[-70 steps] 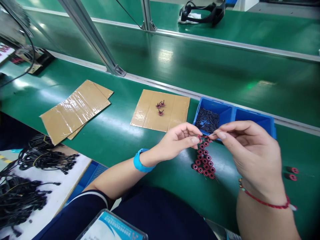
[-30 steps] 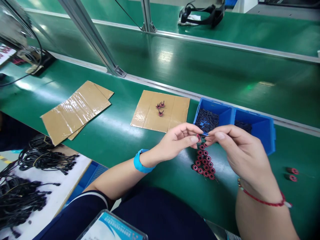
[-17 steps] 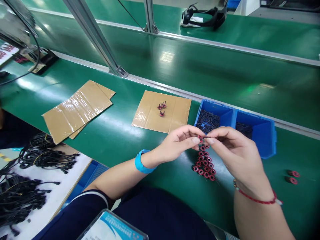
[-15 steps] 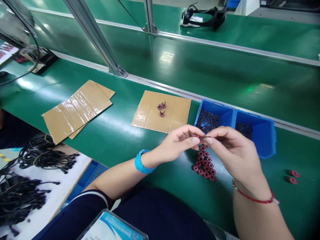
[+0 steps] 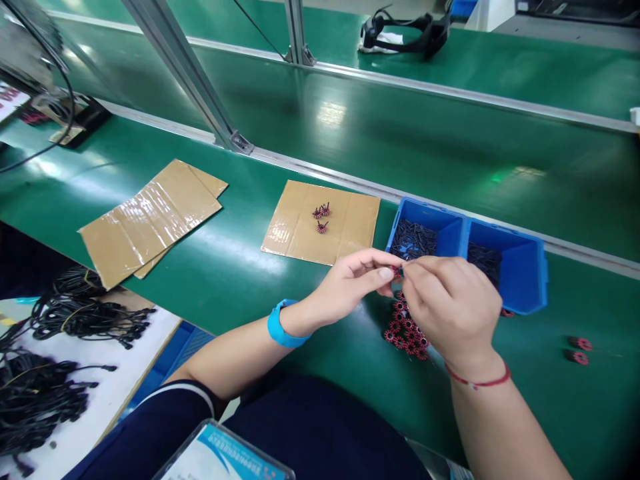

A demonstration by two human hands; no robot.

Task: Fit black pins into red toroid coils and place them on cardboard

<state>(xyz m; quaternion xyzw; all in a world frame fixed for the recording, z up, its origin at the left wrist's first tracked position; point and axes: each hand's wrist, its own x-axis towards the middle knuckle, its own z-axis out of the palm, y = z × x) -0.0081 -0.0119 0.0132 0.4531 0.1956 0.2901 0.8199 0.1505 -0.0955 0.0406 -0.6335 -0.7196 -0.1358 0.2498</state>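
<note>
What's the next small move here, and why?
Probably ease the right hand back slightly while the left hand steadies the red ring: both hands meet at that ring, and the right one blocks the view, so whatever it pinches can't be seen.

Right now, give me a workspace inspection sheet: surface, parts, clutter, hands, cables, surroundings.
Surface: glossy green bench, reflecting light.
Parts: clustered red-and-black ring-shaped coils; three more on flat brown cardboard sheet; blue plastic bins with thin black pieces.
Clutter: two overlapping brown cardboard sheets, left.
Hands: left hand pinches one coil; right hand beside it, hold hidden.
Cables: bundled black cables, lower left.
Surroundings: grey metal frame; black strapped device beyond.
</note>
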